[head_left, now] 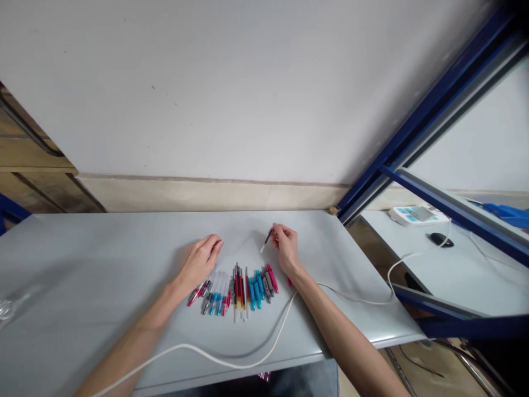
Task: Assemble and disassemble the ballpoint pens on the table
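Note:
My right hand pinches a thin pen refill, dark with a pale lower end, tilted above the table. My left hand is curled closed at the table's middle; what its fingers hold, if anything, is hidden. Just below it lie several clear pen barrels with pink, grey and blue ends. A bundle of red and black pen refills lies between the hands. Beside them, toward my right wrist, are several blue pen barrels, grey pen barrels and pink pen barrels. A pink piece shows partly behind my right wrist.
A white cable loops across the grey table and under my right forearm. Clear plastic lies at the left edge. Right of a blue metal frame, another table holds a black mouse and a white device.

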`<act>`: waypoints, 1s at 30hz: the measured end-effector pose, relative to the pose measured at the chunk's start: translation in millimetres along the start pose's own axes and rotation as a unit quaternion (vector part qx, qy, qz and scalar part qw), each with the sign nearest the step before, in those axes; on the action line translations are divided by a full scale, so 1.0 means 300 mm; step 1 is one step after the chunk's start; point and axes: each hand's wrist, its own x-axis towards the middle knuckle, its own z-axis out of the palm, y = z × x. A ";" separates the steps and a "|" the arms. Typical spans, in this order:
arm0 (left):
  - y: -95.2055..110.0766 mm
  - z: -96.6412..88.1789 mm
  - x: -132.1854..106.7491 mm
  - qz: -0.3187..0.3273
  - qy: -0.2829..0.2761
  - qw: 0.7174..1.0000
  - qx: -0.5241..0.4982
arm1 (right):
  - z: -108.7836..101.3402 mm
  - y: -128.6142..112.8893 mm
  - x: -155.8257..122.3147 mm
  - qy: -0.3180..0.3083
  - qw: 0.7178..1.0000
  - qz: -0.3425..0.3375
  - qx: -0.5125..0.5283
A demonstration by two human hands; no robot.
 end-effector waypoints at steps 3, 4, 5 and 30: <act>-0.005 0.011 0.000 0.010 -0.012 1.000 -0.023 | -0.031 -0.048 0.001 0.026 0.999 -0.023 0.031; -0.006 0.014 0.000 0.014 -0.014 0.999 -0.029 | -0.054 -0.062 -0.002 0.049 0.997 -0.041 0.035; -0.008 0.015 0.001 0.016 -0.014 0.999 -0.034 | -0.082 -0.072 -0.008 0.070 0.996 -0.055 0.032; -0.012 0.006 0.002 0.011 -0.048 0.999 -0.016 | 0.018 0.004 0.004 -0.014 1.000 0.012 0.020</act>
